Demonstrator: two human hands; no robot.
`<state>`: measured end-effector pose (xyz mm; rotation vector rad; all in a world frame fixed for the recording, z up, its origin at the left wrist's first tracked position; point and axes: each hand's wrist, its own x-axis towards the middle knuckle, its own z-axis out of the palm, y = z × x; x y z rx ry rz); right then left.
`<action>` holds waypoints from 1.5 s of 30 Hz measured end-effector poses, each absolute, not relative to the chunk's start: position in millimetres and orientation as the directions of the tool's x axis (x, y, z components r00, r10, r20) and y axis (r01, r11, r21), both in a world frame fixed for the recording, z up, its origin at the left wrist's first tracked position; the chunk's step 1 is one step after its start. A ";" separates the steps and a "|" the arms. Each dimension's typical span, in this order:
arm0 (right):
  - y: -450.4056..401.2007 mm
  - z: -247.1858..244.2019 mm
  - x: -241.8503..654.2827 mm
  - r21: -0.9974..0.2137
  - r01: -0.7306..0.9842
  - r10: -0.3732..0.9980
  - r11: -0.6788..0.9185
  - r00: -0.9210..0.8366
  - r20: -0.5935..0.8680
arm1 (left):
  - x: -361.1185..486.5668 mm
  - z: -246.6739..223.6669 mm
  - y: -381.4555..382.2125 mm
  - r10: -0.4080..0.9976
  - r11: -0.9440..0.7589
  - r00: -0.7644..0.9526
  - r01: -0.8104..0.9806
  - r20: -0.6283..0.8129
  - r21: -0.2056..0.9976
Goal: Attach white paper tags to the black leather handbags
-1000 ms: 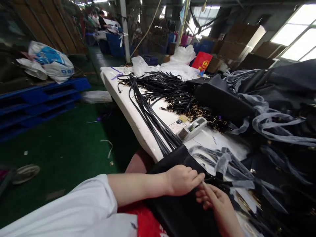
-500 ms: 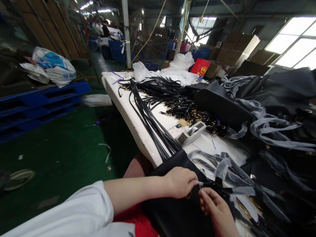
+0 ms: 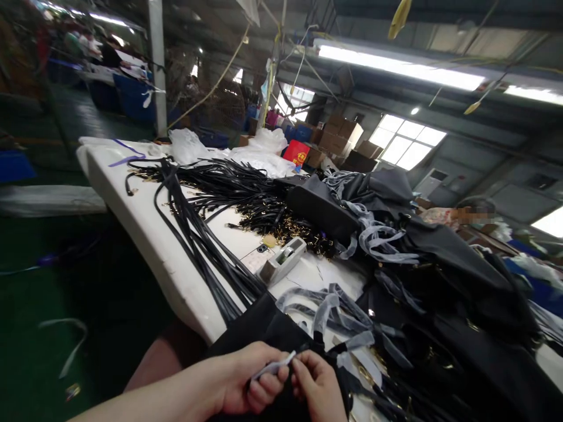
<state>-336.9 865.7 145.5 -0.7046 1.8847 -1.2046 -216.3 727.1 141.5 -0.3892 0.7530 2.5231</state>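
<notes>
My left hand (image 3: pixel 253 378) is closed around a pale, whitish strip (image 3: pixel 277 366) that looks like thin plastic wrapping. At the strip's upper end, the thumb and fingers of my right hand (image 3: pixel 319 381) are pinched together, close against the left fingers. Beneath both hands lies a black leather-like bag (image 3: pixel 264 322), partly over the table edge. Just right of the hands are bag handles wrapped in translucent plastic (image 3: pixel 325 310). Long black straps (image 3: pixel 211 258) run along the table up to the bag.
On the white table (image 3: pixel 127 205) are a tape dispenser (image 3: pixel 284 261), a phone (image 3: pixel 255 258), a heap of straps with gold clasps (image 3: pixel 264 205) and clear plastic bags (image 3: pixel 264 146). More black bags (image 3: pixel 448 281) are piled at right. Another person (image 3: pixel 444 217) is partly visible behind them.
The view has swung right and up. My left hand has turned, now showing its curled fingers and the pale strip across them. Both hands stay close together over the black bag.
</notes>
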 end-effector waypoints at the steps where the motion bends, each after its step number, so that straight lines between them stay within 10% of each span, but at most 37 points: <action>1: 865.1 145.6 -335.7 -0.918 -0.052 -0.770 0.392 -0.565 -0.297 | -216.6 142.0 729.5 0.345 -0.737 -0.848 -0.511 -0.404 0.443; 8: 861.4 151.1 -328.0 -0.908 -0.089 -0.734 0.408 -0.623 -0.269 | -218.1 147.8 749.0 0.172 -0.617 -0.850 -0.487 -0.499 0.618; 14: 856.7 146.4 -326.8 -0.893 -0.223 -0.802 0.390 -0.558 -0.211 | -218.4 155.2 760.6 0.336 -0.443 -0.796 -0.606 -0.504 0.661; 18: 869.3 154.3 -334.1 -0.874 -0.254 -0.801 0.415 -0.558 -0.218 | -218.4 156.6 747.2 0.142 -0.297 -0.939 -0.343 -0.314 0.891; 21: 899.2 177.1 -348.9 -0.854 -0.250 -0.759 0.457 -0.609 -0.228 | -215.7 156.3 705.3 -0.267 0.082 -0.963 -0.051 -0.028 0.995; 23: 923.1 194.4 -363.1 -0.821 -0.264 -0.690 0.506 -0.695 -0.202 | -212.1 149.1 669.8 -0.514 0.419 -0.850 -0.137 0.110 0.897; 28: 963.9 204.2 -394.3 -0.611 -0.344 -0.579 0.713 -0.781 -0.236 | -199.9 104.9 612.1 -0.696 0.424 -0.718 -0.377 0.029 0.824; 36: 963.7 158.3 -399.4 -0.624 -0.029 -0.370 0.781 -0.826 -0.425 | -206.3 67.0 610.3 -0.720 0.550 -0.692 -0.519 0.056 0.654; 45: 940.0 154.2 -370.2 -0.711 -0.098 -0.345 0.697 -0.914 -0.212 | -203.0 69.8 612.8 -0.700 0.616 -0.711 -0.552 0.068 0.562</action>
